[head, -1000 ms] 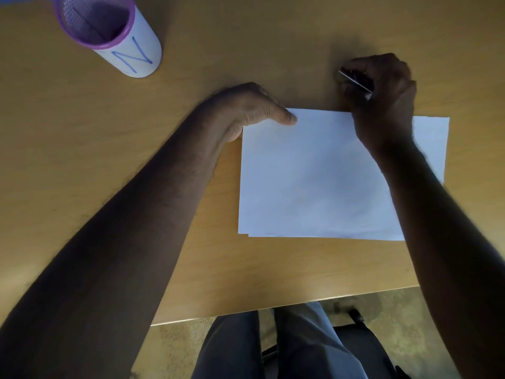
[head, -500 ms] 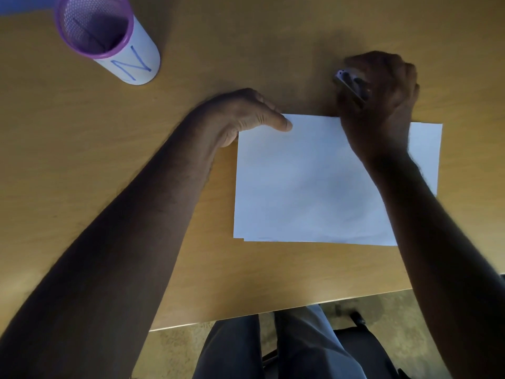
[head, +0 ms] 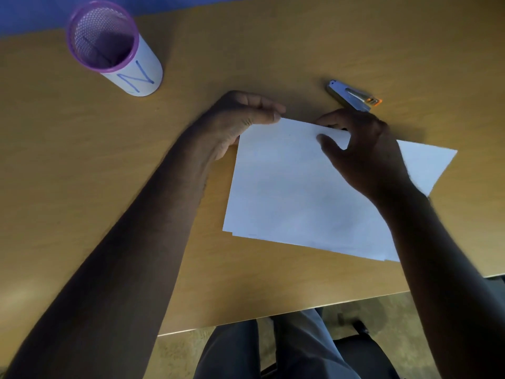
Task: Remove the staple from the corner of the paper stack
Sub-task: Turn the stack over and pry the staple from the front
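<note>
A white paper stack [head: 300,192] lies on the wooden desk, turned a little clockwise. My left hand [head: 240,119] pinches its far left corner, thumb on top of the sheet. My right hand [head: 360,149] grips the far edge of the stack near its middle, thumb on top and fingers behind. A small silver stapler with an orange tip [head: 354,95] lies on the desk just beyond my right hand, touching nothing. The staple itself is too small to make out.
A purple mesh pen cup [head: 109,47] with a white label marked "N" stands at the far left. The desk's near edge [head: 273,315] runs below the paper, with my legs and a chair beneath. A blue surface borders the desk's far side.
My right hand has let go of the stapler, which now lies on the desk, and has taken hold of the paper's far edge. The stack has rotated slightly clockwise.
</note>
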Demonstrator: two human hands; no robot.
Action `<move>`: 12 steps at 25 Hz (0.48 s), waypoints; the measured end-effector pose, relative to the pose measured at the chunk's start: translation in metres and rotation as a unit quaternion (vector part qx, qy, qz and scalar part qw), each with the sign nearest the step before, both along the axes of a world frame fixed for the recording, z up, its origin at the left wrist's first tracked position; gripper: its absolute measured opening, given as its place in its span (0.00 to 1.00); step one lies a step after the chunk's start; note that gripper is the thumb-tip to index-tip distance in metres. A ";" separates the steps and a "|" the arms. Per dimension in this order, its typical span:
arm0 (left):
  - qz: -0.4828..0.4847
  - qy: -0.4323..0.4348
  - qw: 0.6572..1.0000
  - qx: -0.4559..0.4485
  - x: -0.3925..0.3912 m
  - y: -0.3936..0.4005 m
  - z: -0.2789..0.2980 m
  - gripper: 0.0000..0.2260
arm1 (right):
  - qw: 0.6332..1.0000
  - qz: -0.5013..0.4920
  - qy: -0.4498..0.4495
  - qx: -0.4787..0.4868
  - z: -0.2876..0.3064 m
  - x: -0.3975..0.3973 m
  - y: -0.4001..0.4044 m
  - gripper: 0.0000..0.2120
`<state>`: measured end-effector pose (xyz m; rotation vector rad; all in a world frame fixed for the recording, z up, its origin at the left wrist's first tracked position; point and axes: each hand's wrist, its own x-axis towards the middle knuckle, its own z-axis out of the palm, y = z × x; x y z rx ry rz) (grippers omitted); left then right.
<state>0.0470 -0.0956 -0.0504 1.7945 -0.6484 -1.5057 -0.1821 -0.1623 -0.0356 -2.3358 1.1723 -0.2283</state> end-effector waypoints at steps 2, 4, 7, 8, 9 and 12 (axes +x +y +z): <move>0.144 -0.046 0.984 -0.093 -0.011 0.004 0.004 0.06 | 0.998 -0.056 -0.005 0.031 0.005 -0.007 0.001 0.09; 0.267 -0.187 0.930 -0.169 -0.024 0.012 0.012 0.08 | 0.992 -0.113 -0.015 0.045 0.012 -0.014 0.002 0.09; 0.296 -0.329 0.872 -0.211 -0.060 0.028 0.029 0.09 | 0.978 -0.192 -0.051 0.061 0.030 -0.020 0.011 0.07; 0.276 -0.295 0.891 -0.208 -0.075 0.032 0.035 0.08 | 0.973 -0.211 -0.065 0.068 0.037 -0.021 0.017 0.05; 0.244 -0.238 0.920 -0.192 -0.090 0.036 0.041 0.09 | 0.969 -0.222 -0.076 0.074 0.044 -0.022 0.025 0.03; 0.159 -0.086 0.975 -0.130 -0.125 0.047 0.052 0.17 | 0.968 -0.210 -0.105 0.089 0.064 -0.021 0.060 0.03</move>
